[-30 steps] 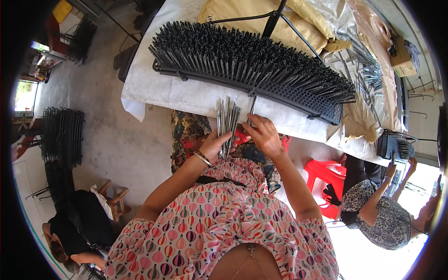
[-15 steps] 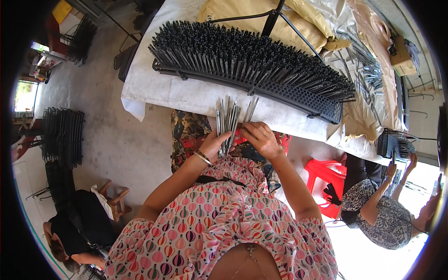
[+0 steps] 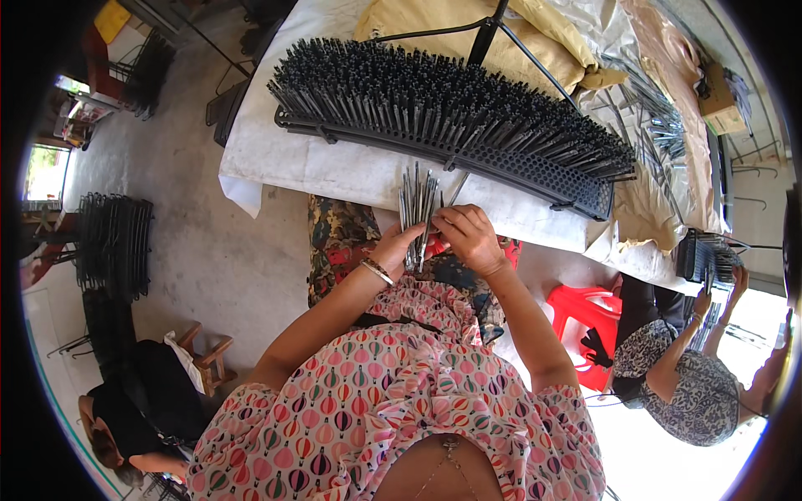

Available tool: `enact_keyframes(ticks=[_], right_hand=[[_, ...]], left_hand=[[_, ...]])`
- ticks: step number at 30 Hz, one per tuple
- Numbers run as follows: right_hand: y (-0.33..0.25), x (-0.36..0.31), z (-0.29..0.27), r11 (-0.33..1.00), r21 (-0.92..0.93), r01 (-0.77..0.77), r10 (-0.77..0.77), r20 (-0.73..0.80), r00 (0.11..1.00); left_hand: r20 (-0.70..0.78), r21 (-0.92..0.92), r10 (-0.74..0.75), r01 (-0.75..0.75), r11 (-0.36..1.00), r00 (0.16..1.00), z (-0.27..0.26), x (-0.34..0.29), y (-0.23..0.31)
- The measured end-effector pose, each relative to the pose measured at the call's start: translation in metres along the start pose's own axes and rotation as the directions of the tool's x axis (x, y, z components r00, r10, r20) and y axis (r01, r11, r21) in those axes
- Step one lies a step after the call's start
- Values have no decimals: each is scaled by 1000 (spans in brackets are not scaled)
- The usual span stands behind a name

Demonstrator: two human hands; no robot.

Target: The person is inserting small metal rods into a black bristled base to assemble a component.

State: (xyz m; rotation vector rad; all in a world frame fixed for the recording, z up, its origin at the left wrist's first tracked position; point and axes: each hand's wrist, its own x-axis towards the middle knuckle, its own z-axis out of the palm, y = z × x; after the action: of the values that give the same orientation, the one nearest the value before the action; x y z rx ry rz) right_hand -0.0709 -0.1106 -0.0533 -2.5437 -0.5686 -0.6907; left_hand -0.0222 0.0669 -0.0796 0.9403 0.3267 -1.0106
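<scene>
My left hand (image 3: 393, 249) is closed around a fanned bundle of thin metal rods (image 3: 417, 200), their tips pointing away from me. Close against that bundle, my right hand (image 3: 472, 240) pinches with thumb and fingers; a thin rod (image 3: 459, 189) sticks out beyond its fingertips. How many rods it grips is hidden. Just beyond both hands, a long black perforated rack (image 3: 535, 179) lies on the white-covered table (image 3: 317, 171). Dark rods (image 3: 434, 100) stand packed in most of its holes, while holes show bare along the near edge and right end.
Yellowish sacks (image 3: 451, 37) lie behind the rack, beside a black metal stand (image 3: 484, 40). Loose rods (image 3: 660, 125) are spread on brown paper at right. A red stool (image 3: 585, 321) is at my right, near a co-worker (image 3: 689, 384). Another person (image 3: 154, 392) sits at left.
My left hand has moved right with the bundle, bringing it closer to my right hand. The right hand has turned slightly and risen a little. The rack looks unchanged.
</scene>
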Motion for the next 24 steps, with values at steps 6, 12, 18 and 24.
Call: enact_keyframes(ticks=[6, 12, 18, 24], right_hand=[[-1, 10, -1, 995, 68, -78, 84, -90, 992], [-6, 12, -8, 991, 106, -84, 90, -56, 994], [-21, 5, -31, 990, 128, 54, -62, 59, 996], [-34, -15, -26, 999, 32, 35, -39, 150, 988]], left_hand=[[14, 50, 22, -23, 998, 1000, 13, 0, -5], [97, 33, 58, -62, 998, 994, 6, 5, -10], [144, 28, 17, -22, 999, 989, 10, -6, 2], [90, 44, 9, -13, 999, 996, 2, 1, -1]])
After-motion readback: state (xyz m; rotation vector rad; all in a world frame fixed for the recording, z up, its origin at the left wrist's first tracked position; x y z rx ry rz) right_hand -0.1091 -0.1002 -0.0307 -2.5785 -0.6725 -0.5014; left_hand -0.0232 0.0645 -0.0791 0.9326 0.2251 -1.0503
